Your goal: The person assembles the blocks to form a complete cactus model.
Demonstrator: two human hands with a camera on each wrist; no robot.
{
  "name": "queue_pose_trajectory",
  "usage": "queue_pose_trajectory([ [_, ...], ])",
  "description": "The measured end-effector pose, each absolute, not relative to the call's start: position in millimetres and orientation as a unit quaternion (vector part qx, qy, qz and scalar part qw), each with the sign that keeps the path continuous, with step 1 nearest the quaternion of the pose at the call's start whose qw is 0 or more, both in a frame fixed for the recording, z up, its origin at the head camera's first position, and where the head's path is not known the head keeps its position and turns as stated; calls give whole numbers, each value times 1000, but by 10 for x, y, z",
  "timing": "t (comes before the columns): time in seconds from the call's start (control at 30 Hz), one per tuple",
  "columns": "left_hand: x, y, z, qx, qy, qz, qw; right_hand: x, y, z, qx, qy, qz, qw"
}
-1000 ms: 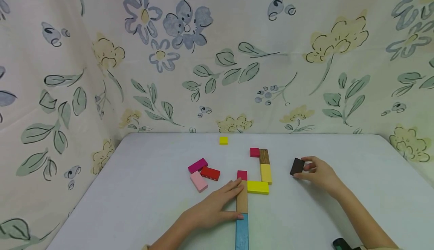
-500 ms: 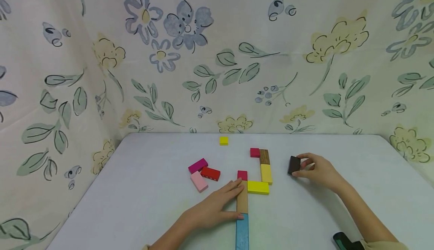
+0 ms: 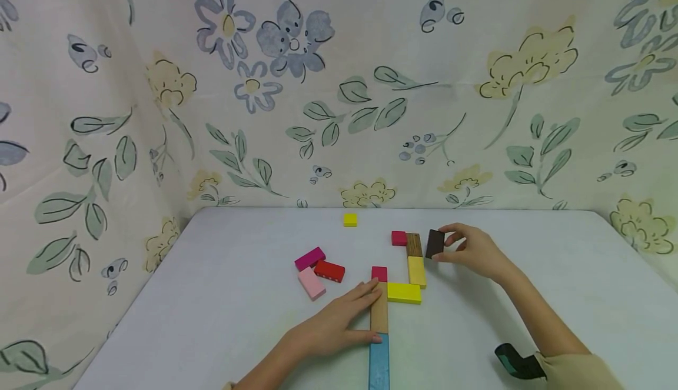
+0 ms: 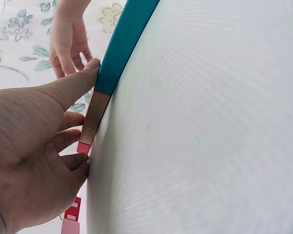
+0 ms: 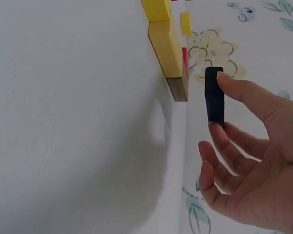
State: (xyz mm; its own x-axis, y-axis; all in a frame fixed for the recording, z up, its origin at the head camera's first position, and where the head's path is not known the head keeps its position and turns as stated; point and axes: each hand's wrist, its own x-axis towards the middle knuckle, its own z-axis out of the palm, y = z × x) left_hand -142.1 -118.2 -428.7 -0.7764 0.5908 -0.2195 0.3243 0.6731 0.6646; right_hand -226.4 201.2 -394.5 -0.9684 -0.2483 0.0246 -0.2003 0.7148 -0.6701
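My right hand [image 3: 477, 253] pinches a dark brown block [image 3: 435, 244] at its ends between thumb and fingers. The right wrist view shows that dark block [image 5: 215, 100] raised off the table, apart from the other blocks. To its left stand a brown wood-grain block [image 3: 414, 245], a small crimson block [image 3: 399, 238] and a pale yellow block [image 3: 416, 271]. My left hand [image 3: 336, 325] rests on the row: its fingertips touch a tan block [image 3: 378, 315], and the thumb lies on the end of a blue block [image 3: 378, 363]. A small crimson block [image 3: 379, 273] tops the row, beside a bright yellow block [image 3: 404, 293].
A magenta block [image 3: 309, 259], a red block [image 3: 329, 271] and a pink block [image 3: 311, 284] lie loose at the left. One small yellow block [image 3: 350, 220] is near the back edge of the white table [image 3: 238, 272]. A flowered cloth [image 3: 339, 96] hangs behind.
My right hand has carried the dark brown block leftward and slightly away from me, close to the wood-grain block. The left hand has stayed on the row.
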Motion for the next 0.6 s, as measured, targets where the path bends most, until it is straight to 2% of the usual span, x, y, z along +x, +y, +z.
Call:
queue_pose_trajectory([
  [0.6,-1439,-1217,-4305,283,882,316,207,-2419,1449,-4003,-159,906,-389,53],
])
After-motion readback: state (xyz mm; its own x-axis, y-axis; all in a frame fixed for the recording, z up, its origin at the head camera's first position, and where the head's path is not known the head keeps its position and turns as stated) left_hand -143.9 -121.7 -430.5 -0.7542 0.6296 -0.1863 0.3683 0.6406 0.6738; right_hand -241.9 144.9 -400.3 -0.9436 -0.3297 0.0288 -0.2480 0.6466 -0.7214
